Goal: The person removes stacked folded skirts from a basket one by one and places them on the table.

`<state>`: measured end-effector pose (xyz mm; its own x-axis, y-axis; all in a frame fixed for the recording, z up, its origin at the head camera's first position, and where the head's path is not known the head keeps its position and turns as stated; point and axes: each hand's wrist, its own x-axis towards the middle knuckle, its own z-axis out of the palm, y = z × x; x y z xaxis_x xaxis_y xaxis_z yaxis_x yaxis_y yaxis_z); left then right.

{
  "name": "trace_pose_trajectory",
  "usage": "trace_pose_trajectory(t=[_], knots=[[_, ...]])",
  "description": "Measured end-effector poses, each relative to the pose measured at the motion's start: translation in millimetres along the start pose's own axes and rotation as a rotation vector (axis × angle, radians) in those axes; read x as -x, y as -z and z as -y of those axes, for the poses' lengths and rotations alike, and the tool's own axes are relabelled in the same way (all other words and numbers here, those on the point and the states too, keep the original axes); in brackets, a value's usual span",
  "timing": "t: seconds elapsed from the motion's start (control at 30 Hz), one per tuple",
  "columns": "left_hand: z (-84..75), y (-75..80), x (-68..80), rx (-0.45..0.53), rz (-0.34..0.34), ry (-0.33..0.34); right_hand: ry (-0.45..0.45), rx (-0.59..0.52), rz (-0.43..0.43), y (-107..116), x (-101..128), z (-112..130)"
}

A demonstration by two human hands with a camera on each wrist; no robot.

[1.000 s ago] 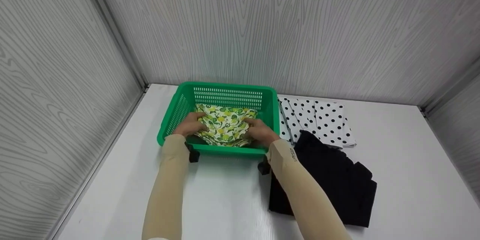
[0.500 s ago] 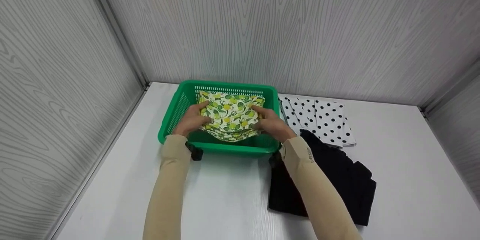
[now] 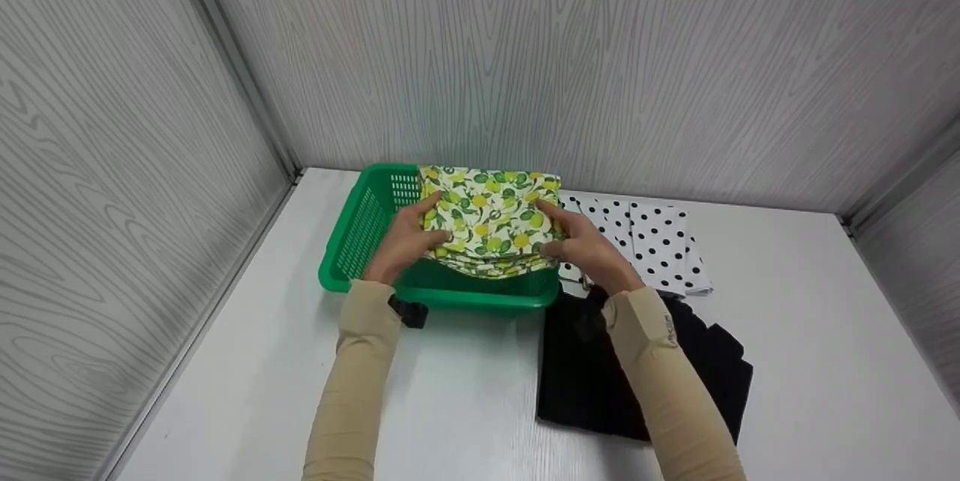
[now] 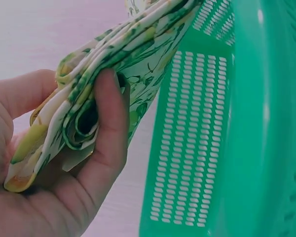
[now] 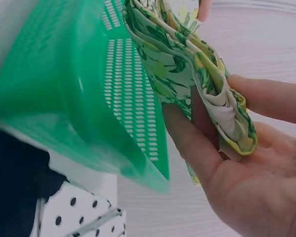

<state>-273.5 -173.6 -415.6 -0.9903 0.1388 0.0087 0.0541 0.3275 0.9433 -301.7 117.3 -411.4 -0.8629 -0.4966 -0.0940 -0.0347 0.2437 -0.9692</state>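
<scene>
Both hands grip one folded lemon-print cloth (image 3: 489,220) between them. The left hand (image 3: 407,244) curls its fingers (image 4: 110,123) under the cloth's left edge with the thumb on top; the right hand (image 3: 589,250) clasps the right edge the same way, fingers (image 5: 187,143) beneath the stacked folds. Held so, the cloth hangs in the air above the green basket (image 3: 360,241), over its right half and clear of the rim. Just right of the basket a polka-dot cloth (image 3: 660,241) lies flat on the white table (image 3: 465,391), and a black garment (image 3: 577,383) lies nearer, under the right forearm.
</scene>
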Motion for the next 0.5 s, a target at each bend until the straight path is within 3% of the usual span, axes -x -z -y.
trace_pose_trajectory(t=[0.2, 0.5], knots=[[-9.3, -13.7, -0.2, 0.054, 0.009, -0.054, 0.045, -0.007, -0.003, 16.4, 14.3, -3.3], [-17.7, -36.3, 7.9, 0.086, 0.0, -0.075, 0.162, -0.05, 0.035, 36.0, 40.2, -15.3]])
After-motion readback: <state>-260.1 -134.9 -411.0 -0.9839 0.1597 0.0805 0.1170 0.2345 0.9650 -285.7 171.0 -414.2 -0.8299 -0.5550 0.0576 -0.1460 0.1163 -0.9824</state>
